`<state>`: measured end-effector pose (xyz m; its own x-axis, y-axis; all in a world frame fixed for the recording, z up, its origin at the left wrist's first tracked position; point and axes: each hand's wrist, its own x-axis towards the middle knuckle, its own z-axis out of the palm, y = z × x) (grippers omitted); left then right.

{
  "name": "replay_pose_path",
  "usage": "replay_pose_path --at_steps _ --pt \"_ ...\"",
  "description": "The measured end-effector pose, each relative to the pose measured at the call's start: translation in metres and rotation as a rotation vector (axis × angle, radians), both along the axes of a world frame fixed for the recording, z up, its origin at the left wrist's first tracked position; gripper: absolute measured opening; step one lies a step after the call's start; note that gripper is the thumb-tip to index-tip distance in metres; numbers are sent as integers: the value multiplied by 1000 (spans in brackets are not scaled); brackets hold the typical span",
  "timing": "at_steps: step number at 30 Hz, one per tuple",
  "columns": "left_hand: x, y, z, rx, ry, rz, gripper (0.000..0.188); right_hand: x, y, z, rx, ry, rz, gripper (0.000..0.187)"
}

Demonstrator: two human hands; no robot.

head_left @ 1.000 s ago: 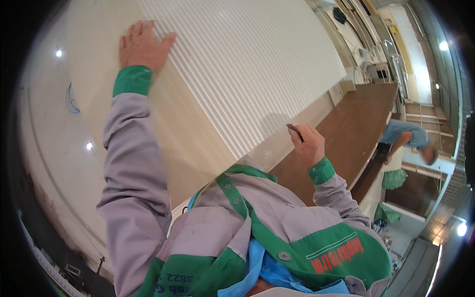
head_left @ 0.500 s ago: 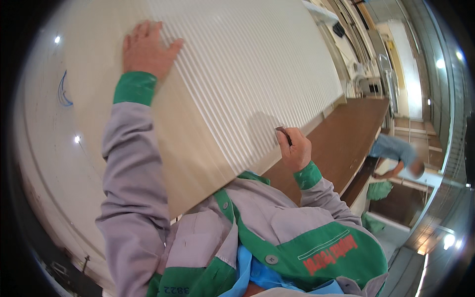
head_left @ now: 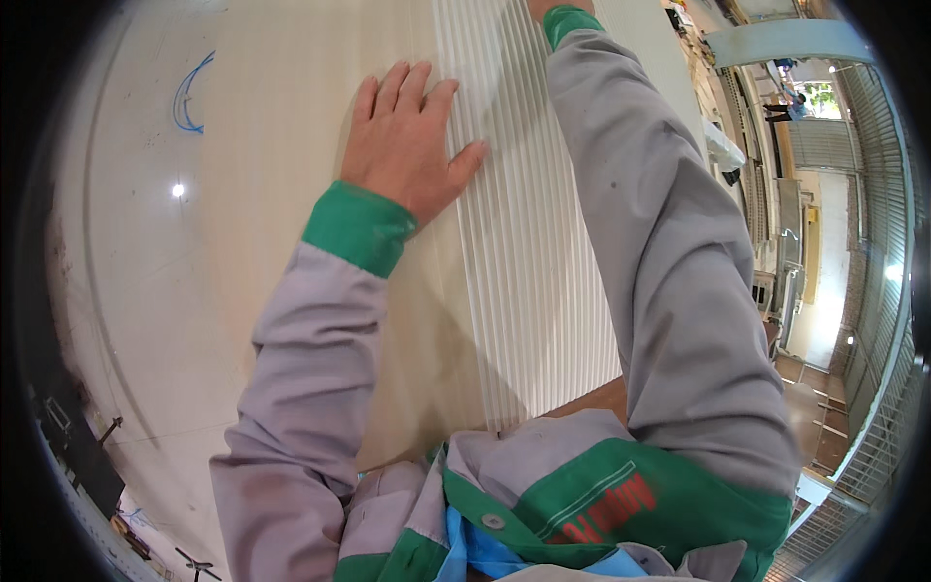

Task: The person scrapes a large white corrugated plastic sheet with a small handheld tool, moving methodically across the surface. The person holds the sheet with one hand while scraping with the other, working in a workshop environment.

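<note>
A large cream board (head_left: 281, 223) stretches out before me, its right part a ribbed panel (head_left: 533, 242) with narrow parallel grooves. My left hand (head_left: 402, 145) lies flat on the smooth part, fingers spread, its thumb touching the edge of the ribs. It holds nothing. My right arm reaches far forward over the ribbed panel. Only the back of my right hand (head_left: 558, 8) shows at the upper edge of the picture. Its fingers are cut off from view, so whatever they hold cannot be seen.
A thin blue cord (head_left: 181, 97) lies left of the board on the pale floor (head_left: 145, 262). Long stacked strips (head_left: 752, 126) and white wrapping (head_left: 722, 147) lie along the right. A person (head_left: 790, 105) stands far off there. A brown surface (head_left: 596, 398) meets the board's near right edge.
My right hand, earlier shut on a small dark tool near the board's close edge, has swept far forward along the ribs. My left hand stays flat on the board; the view has shifted.
</note>
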<state>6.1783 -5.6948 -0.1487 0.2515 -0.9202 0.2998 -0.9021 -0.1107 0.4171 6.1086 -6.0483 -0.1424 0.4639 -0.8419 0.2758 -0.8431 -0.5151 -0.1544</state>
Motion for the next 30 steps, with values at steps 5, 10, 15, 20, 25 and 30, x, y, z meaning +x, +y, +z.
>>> replay_pose_path --at_steps 5,10,15,20,25,30 --pt "-1 -5 -4 60 -116 6 72 -94 115 1 122 33 -54 37" --pt "-3 -8 -7 67 -131 -2 75 -258 361 11 116 -113 14 24" --pt "-5 -13 -6 96 -112 3 75 -350 519 26 224 -231 -118 14" --pt "-9 -19 -6 22 15 -25 71 -308 430 21 198 -44 -134 9" --pt "-7 -13 -9 -31 107 -43 69 -158 175 -4 -3 3 34 29" --pt "0 -12 -7 6 134 -33 71 -2 -41 -16 -92 15 17 40"
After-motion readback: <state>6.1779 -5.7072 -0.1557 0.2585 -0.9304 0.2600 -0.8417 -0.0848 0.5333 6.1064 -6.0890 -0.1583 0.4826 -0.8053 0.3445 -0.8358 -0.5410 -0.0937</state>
